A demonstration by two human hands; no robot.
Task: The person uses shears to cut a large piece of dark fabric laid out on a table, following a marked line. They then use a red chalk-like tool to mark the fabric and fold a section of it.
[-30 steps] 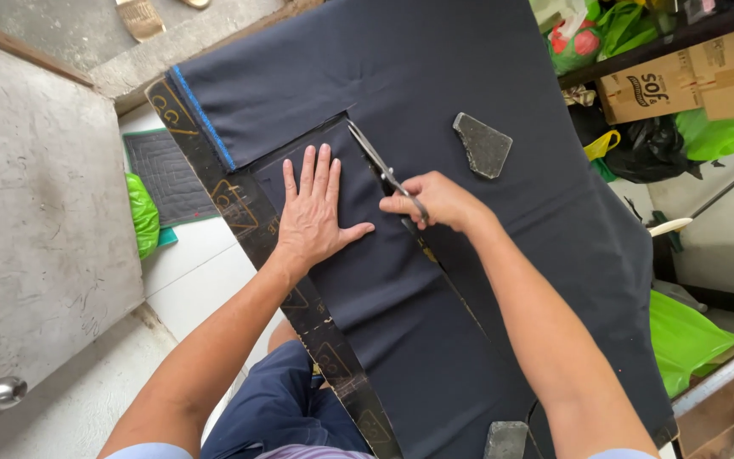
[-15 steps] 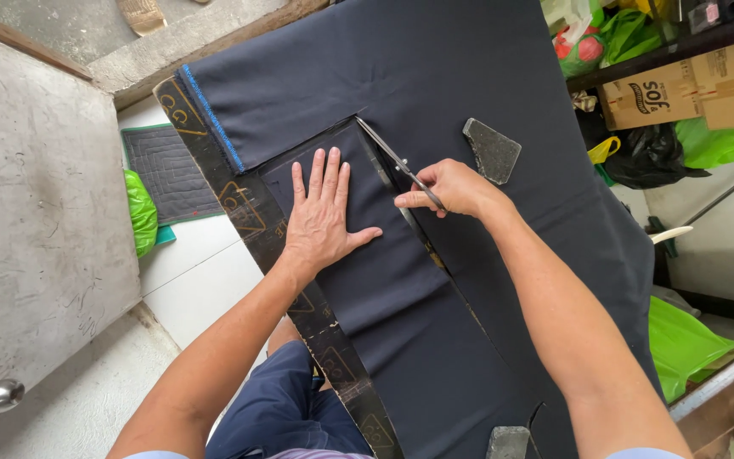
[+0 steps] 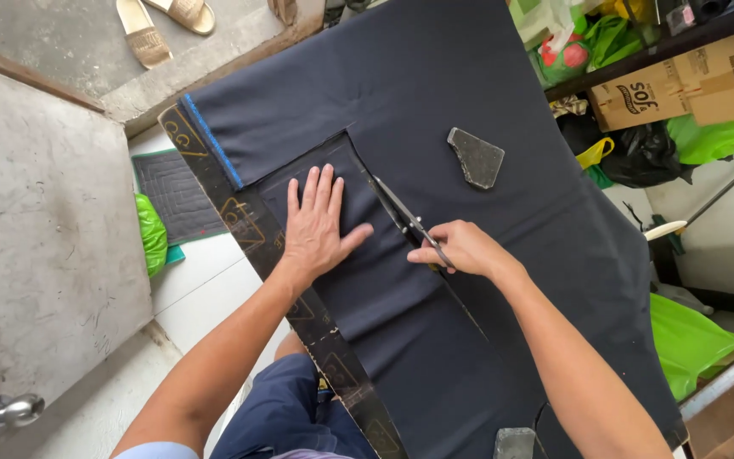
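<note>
Dark navy fabric (image 3: pixel 435 76) covers a table whose dark patterned edge (image 3: pixel 248 225) shows on the left. My left hand (image 3: pixel 320 223) lies flat, fingers spread, on a cut panel of the fabric (image 3: pixel 384 297). My right hand (image 3: pixel 460 248) grips scissors (image 3: pixel 403 212) whose blades point up along the cut line at the panel's right edge. A blue selvedge stripe (image 3: pixel 211 143) runs along the fabric's left edge.
A grey angular stone weight (image 3: pixel 474 156) rests on the fabric at upper right. Cardboard boxes (image 3: pixel 681 81) and green bags (image 3: pixel 698 336) fill shelves on the right. A door (image 3: pixel 36 255) with a knob stands left; sandals (image 3: pixel 163 21) lie on the floor above.
The scissors and my right hand have stayed along the cut line while the view shifted. My left hand remains flat on the panel.
</note>
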